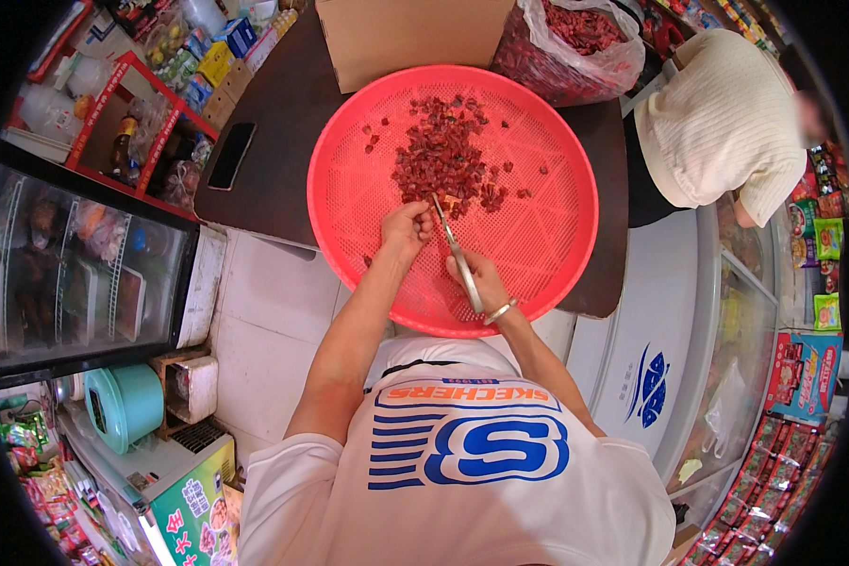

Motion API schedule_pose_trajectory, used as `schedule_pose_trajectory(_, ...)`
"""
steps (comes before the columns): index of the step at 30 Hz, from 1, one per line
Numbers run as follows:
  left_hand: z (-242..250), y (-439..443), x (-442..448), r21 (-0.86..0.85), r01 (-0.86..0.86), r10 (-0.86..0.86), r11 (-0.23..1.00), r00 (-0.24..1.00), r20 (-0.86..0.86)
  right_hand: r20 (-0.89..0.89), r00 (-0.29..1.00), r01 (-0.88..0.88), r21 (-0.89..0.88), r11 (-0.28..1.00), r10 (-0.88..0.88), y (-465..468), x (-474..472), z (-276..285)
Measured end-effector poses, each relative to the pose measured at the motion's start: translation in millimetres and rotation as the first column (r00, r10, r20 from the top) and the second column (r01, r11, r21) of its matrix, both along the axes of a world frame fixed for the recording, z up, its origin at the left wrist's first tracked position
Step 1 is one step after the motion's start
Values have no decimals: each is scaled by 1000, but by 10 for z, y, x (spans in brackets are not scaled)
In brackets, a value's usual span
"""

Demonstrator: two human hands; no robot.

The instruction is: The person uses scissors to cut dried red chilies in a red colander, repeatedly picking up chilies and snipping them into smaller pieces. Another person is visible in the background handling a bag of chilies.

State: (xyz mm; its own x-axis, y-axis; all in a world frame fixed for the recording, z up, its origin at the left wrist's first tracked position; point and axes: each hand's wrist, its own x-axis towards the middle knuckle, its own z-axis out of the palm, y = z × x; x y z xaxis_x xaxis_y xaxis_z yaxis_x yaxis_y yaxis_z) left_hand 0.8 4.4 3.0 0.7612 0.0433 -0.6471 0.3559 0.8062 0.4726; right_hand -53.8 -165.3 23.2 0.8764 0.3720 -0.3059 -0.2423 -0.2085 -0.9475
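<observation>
A round pink-red perforated plastic tray (354,212) lies before me, with a pile of cut dried red chilli pieces (442,159) in its middle. My right hand (487,279) grips a pair of metal scissors (455,247), whose blades point away from me to the near edge of the pile. Just left of the blades is my left hand (407,228), its fingers curled and the thumb and forefinger close together by the scissor tips. Whether a chilli is pinched there cannot be made out. A few loose pieces are scattered around the pile.
The tray rests on a dark table (276,163), its near rim overhanging. Behind it stand a cardboard box (410,39) and a clear plastic bag of dried red chillies (573,56). A phone (232,157) lies at left. Another person (725,120) bends at right, by a chest freezer (644,339).
</observation>
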Motion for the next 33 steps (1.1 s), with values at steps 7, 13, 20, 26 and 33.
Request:
schedule_pose_trajectory(7,94,-31,-6,117,32,-29,993,999,-30,57,998,23,-25,999,-22,12,7,-60)
schedule_pose_trajectory(13,150,-34,-104,199,62,-84,978,991,105,124,992,14,-7,1000,-13,11,11,-181)
schedule_pose_trajectory(20,147,1,-102,266,36,-70,963,991,117,25,998,53,6,999,-53,38,1,-50)
schedule_pose_trajectory(26,127,-6,-82,241,14,-43,970,992,117,24,999,39,84,996,-41,30,29,-244)
schedule_pose_trajectory(33,143,10,-82,206,-5,-18,979,994,108,25,999,41,8,999,-41,34,37,-140)
